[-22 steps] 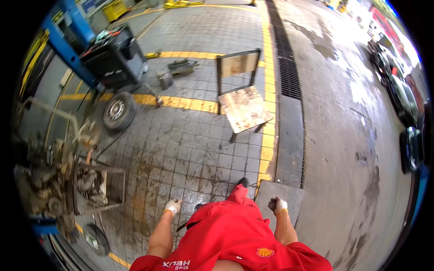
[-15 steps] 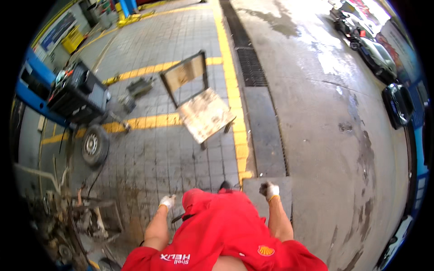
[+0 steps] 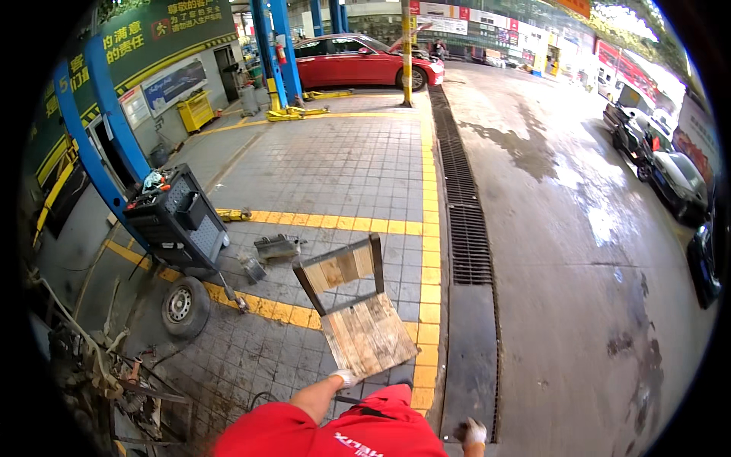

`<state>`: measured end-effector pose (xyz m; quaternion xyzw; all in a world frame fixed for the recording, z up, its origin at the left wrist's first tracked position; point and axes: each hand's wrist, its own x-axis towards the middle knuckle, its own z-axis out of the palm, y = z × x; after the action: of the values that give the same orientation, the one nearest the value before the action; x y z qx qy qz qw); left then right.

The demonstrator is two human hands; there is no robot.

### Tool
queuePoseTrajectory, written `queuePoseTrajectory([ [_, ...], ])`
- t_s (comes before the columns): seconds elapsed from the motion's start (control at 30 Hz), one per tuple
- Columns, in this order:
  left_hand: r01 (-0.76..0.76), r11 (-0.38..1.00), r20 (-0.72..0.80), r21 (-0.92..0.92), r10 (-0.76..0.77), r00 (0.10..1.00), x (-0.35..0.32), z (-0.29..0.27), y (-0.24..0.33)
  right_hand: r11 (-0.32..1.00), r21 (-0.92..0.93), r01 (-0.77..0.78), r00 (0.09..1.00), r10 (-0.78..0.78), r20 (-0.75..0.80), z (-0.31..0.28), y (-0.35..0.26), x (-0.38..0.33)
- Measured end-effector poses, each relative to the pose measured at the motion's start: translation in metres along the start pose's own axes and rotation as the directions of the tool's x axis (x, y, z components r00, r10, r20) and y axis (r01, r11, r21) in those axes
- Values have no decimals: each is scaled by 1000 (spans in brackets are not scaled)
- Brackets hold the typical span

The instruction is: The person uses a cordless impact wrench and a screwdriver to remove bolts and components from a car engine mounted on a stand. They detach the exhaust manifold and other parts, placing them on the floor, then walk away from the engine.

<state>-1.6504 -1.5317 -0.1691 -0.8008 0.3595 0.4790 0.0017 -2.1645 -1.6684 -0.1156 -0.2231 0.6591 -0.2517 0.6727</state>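
Note:
A wooden chair (image 3: 369, 333) with a plank seat and a dark frame stands in front of me, its backrest on the far side. My left hand (image 3: 347, 378), in a white glove, is at the near left corner of the seat. Its fingers are too small to read, and whether it touches the wood I cannot tell. Low on the right, over the dark floor plate, hangs my right hand (image 3: 474, 432) in a white glove with dark, dirty fingers. Those fingers are loosely bent and apart, with nothing visible in them.
A drain grate (image 3: 466, 244) runs along a yellow floor line (image 3: 430, 305) right of the chair. To the left are a wheel (image 3: 185, 306), a black tool cart (image 3: 179, 221), dark parts (image 3: 276, 247) and metal scrap (image 3: 141, 381). A red car (image 3: 358, 61) stands far ahead.
The view has tilted up, showing the far car and walls. I am closer to the chair. My left hand has come forward to its seat; my right hand sits lower in the picture.

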Motion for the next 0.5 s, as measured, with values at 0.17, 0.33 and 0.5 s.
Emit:
queuePoseTrajectory([
  [0.17,40,989,-122,141,-23,992,112,-118,60,531,-847,-33,970,-188,-156,-86,-13,24],
  [0.33,-59,997,-299,-42,44,953,214,-216,154,784,-559,-268,954,137,-265,-36,-79,73],
  [0.5,15,832,-74,-555,-67,995,327,-282,274,679,-684,-266,963,216,-159,-10,-148,165],
])
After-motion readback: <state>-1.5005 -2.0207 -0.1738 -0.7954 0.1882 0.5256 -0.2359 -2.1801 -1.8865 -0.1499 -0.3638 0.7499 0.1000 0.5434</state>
